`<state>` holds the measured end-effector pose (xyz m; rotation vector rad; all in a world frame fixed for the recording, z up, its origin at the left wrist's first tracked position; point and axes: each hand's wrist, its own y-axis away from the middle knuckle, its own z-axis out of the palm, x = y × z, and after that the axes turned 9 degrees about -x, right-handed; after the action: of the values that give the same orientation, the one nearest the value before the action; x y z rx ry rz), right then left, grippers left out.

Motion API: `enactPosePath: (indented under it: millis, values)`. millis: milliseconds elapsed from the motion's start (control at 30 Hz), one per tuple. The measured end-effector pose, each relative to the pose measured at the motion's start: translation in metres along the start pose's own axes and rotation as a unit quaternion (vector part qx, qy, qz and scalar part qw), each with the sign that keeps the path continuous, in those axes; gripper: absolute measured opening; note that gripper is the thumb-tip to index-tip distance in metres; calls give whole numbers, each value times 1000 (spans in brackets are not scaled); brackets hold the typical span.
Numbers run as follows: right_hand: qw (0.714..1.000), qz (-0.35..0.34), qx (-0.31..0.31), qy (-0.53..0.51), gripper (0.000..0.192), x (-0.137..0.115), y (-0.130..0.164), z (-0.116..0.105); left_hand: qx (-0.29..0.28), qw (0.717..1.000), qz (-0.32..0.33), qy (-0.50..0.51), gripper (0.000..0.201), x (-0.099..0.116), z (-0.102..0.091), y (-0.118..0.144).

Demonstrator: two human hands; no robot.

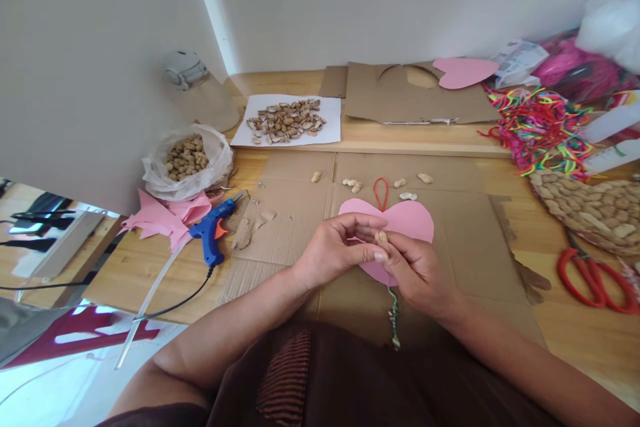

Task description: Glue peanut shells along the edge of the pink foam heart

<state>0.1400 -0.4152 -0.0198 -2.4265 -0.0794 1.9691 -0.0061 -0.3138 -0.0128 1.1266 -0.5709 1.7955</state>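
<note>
A peanut is held in a pinch between my two hands, above a pink paper heart. My right hand has thumb and fingers closed on it. From the other side my left hand curls round it, thumb tip meeting the right thumb; its far fingertips are partly hidden. The heart lies on flat cardboard, with a red cord loop at its top and a twisted green cord hanging from its point. Several loose peanuts lie just beyond the heart.
At left are a blue glue gun, pink paper scraps and a bag of peanuts. Peanut shells lie on white paper behind. Red-handled scissors, a peanut-covered piece and colourful cords are at right.
</note>
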Motion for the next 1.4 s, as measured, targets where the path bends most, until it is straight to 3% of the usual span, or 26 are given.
enactPosePath:
  millis: [200,333,500,800,1000,1233,1400]
  values:
    - [975,29,-88,-202,41,8,-7,-4,-47,996,-15,70,29,-2,-8,-7]
    - [953,96,-139,-250,50,7,-6,-7,-71,997,-13,8,25,2,-9,-5]
    - [947,155,-113,-258,49,1,-6,-6,-47,991,48,-115,21,6,-4,-3]
    - [938,160,-90,-295,48,-1,-6,-1,-5,997,29,-65,28,-4,-2,-1]
    - [930,183,-86,-307,47,-2,-6,-3,-25,997,21,-63,33,-3,-1,-3]
    - [912,207,-107,-338,33,-8,-8,-8,-17,998,-1,-59,32,-2,-7,-4]
    - [894,192,-136,-381,21,-8,-7,-10,-15,994,1,-110,31,6,-9,-3]
